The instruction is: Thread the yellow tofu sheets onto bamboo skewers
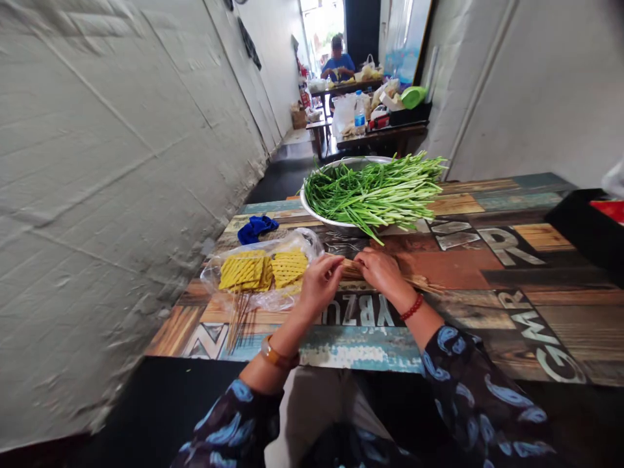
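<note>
Multicoloured wood-plank table: white "GMR"
My left hand: pinched, can't tell what
My right hand: gripping thin brown wooden sticks

Crumpled blue cloth lies at left on wood-patterned tabletop; black box sits at right. Far off, person in blue top behind table. Nearer, water bottle, green item and white bag crowd second table. Pale walls flank room left and right.
</note>
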Motion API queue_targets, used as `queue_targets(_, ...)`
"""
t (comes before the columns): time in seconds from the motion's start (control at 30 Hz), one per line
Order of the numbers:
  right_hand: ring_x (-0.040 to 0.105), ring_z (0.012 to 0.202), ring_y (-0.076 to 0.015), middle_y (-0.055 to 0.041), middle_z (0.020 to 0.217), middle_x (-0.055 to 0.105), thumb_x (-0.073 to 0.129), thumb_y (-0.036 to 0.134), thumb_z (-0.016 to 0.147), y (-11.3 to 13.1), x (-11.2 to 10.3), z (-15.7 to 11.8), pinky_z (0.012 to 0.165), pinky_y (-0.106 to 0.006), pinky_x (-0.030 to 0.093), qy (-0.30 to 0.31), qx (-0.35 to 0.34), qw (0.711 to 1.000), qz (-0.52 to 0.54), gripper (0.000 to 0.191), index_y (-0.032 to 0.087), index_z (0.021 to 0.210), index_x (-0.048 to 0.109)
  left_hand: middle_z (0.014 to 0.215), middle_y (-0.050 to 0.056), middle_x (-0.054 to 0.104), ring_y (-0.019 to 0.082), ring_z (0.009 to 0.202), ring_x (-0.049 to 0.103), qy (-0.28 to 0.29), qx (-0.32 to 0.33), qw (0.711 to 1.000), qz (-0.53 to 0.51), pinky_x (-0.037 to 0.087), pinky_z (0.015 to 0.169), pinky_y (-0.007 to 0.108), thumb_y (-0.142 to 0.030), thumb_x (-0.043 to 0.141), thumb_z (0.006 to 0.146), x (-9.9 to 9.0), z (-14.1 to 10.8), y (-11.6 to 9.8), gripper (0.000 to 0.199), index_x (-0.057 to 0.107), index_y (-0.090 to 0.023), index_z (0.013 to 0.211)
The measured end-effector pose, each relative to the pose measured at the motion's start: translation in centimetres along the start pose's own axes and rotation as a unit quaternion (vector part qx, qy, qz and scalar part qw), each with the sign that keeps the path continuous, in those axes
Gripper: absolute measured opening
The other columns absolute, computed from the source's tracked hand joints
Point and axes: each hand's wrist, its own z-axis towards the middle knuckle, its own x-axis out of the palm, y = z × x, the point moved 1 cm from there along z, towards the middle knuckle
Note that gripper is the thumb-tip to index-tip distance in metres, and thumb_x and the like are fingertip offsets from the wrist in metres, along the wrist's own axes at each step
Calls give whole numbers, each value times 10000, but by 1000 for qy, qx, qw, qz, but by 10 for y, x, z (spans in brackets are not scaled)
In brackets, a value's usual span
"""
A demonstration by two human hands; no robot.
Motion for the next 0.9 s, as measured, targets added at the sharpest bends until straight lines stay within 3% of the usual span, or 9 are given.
queue_targets(0.17,660,858,-180,-50,927,717,578,219,947,-6,-9,-1,713,-262,407,-17,5,1000,9,155,201,896,723,1106,109,692,223,1051,646,-25,36,994,97,533,940,404,-181,569,900,6,25,34,194,693,-192,1049)
queue_targets(0.33,634,719,-167,-31,830,712,603,230,914,-15,-16,-4,634,-270,366,-17,25,999,41,143,213,832,719,1150,125,683,248,1091,636,-41,9,993,107,513,985,442,-193,571,900,1,22,66,239,679,-181,1113)
queue_targets(0.47,633,703,-168,-29,803,701,605,248,902,-25,-19,-6,636,-267,386,-2,7,996,91,137,214,841,723,1047,106,691,221,992,639,-10,19,996,91,520,909,383,-209,540,934,-1,19,63,195,702,-185,1039)
queue_targets(0.63,647,733,-174,-36,815,695,606,246,895,-30,-19,-8,699,-275,453,9,-17,990,140,140,199,855,732,830,75,653,214,819,597,36,24,989,144,478,758,352,-215,541,937,-3,20,51,190,707,-191,848)
queue_targets(0.9,674,890,-217,-91,939,718,561,281,955,0,6,-5,823,-336,515,-85,-106,978,158,187,203,955,732,874,74,647,212,857,572,57,41,985,159,431,755,354,-243,543,949,-5,14,39,209,699,-196,818)
